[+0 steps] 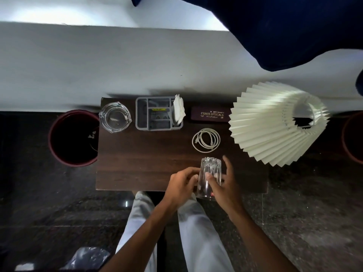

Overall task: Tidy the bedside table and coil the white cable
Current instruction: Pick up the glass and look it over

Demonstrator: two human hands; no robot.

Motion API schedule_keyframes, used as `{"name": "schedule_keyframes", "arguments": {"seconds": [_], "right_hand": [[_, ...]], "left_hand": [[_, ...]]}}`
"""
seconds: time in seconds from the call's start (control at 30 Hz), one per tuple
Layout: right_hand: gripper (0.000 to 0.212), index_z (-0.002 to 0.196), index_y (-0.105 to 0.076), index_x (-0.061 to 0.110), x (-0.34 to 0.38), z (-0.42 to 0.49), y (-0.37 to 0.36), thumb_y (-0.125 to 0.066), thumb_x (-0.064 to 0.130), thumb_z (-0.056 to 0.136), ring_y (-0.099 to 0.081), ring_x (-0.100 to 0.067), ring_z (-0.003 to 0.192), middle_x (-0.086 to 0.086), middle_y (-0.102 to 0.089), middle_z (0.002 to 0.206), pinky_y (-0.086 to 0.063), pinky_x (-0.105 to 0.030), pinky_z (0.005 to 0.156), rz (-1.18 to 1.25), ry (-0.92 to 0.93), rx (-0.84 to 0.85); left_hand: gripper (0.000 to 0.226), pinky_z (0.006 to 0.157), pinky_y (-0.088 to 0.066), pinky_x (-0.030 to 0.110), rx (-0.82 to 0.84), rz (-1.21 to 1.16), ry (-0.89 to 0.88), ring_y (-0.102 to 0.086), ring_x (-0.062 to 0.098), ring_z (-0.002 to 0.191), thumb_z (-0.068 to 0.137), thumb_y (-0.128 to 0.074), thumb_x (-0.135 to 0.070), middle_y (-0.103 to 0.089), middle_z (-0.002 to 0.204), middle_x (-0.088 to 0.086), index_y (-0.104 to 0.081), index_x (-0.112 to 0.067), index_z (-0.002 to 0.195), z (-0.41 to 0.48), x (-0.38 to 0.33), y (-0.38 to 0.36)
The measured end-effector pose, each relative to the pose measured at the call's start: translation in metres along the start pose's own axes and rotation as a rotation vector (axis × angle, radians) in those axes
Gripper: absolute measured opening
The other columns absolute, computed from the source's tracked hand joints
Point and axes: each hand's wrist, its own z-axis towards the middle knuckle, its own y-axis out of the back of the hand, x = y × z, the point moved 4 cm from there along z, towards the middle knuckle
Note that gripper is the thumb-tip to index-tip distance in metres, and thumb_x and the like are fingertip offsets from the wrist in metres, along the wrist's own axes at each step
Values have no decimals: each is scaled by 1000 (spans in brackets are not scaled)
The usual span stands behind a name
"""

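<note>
The white cable [205, 140] lies coiled in a loose ring on the dark wooden bedside table [137, 158], right of centre. Just in front of it, near the table's front edge, stands a clear drinking glass [210, 174]. My left hand [181, 185] touches the glass from the left with curled fingers. On the other side, my right hand [224, 183] wraps it, thumb across the front and fingers spread behind.
At the back of the table stand a glass ashtray [115, 117], a grey organiser tray [157, 114] holding white tissues [178, 109], and a maroon spectacle case [211, 114]. A pleated cream lampshade [275, 122] overhangs the right side. A dark bin [73, 137] stands left of the table.
</note>
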Motion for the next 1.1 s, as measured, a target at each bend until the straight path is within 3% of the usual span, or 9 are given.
{"name": "schedule_keyframes", "arguments": {"seconds": [0.07, 0.17, 0.23, 0.33, 0.57, 0.67, 0.8, 1.0, 1.1], "right_hand": [[68, 141, -26, 57, 9, -8, -5, -66, 32, 92, -73, -17, 94, -2, -69, 120, -62, -46, 81, 115, -15, 62], [45, 134, -41, 48, 33, -20, -14, -60, 30, 97, -72, -19, 92, -4, -71, 106, -62, -38, 80, 275, -82, 147], [28, 126, -50, 41, 50, -26, -21, -54, 32, 100, -70, -20, 93, -4, -69, 105, -60, -32, 75, 336, -149, 177], [22, 122, -55, 39, 70, -32, -34, -49, 39, 101, -69, -24, 89, -10, -70, 108, -59, -40, 80, 393, -229, 277], [38, 124, -64, 30, 108, -40, -68, -33, 43, 105, -70, -32, 92, -12, -72, 108, -59, -39, 78, 393, -230, 448], [33, 125, -64, 20, 117, -37, -79, -37, 23, 105, -68, -21, 80, -5, -73, 89, -55, -30, 71, 73, 65, 324], [53, 135, -54, 22, 143, -42, -106, -62, 13, 83, -57, -11, 119, 8, -59, 131, -50, -35, 101, -362, 616, 216], [81, 141, -48, 16, 196, -36, -150, -86, 38, 73, -53, -1, 126, 5, -58, 136, -41, -14, 105, -247, 793, 328], [77, 134, -53, 11, 217, -23, -167, -89, 32, 69, -59, -4, 115, 1, -63, 127, -45, -7, 95, -241, 826, 327]], "left_hand": [[38, 87, -61, 34, -2, 92, -127, -72, 4, 99, 96, -58, -1, -75, 111, -5, -67, -21, 128, -7, -3, 15], [79, 91, -59, 32, 26, 298, -332, -61, 10, 118, 82, -66, 8, -58, 133, -2, -47, -34, 147, -18, -7, 40], [94, 96, -57, 31, 98, 436, -430, -48, 12, 136, 80, -75, 1, -38, 153, -4, -35, -43, 152, -25, -11, 56], [99, 108, -50, 34, 150, 524, -497, -32, 10, 149, 78, -85, -15, -19, 165, -12, -30, -47, 153, -33, -19, 79], [80, 108, -49, 32, 62, 382, -556, -52, 4, 135, 73, -90, -32, -56, 148, -5, -53, -22, 144, -35, -33, 143], [77, 103, -51, 25, 14, 169, -453, -61, 7, 127, 72, -91, -13, -62, 140, 2, -56, -7, 141, -42, -31, 175], [78, 102, -51, 23, -103, 64, -407, -65, 3, 121, 65, -93, -22, -68, 130, -19, -59, -20, 135, -49, -27, 210], [74, 102, -48, 16, -149, 58, -386, -63, -3, 121, 70, -88, -30, -66, 124, -33, -54, -32, 135, -50, -36, 255], [76, 105, -49, 22, -189, 35, -364, -61, 2, 125, 69, -91, -24, -66, 132, -15, -57, -26, 137, -40, -29, 276]]}}
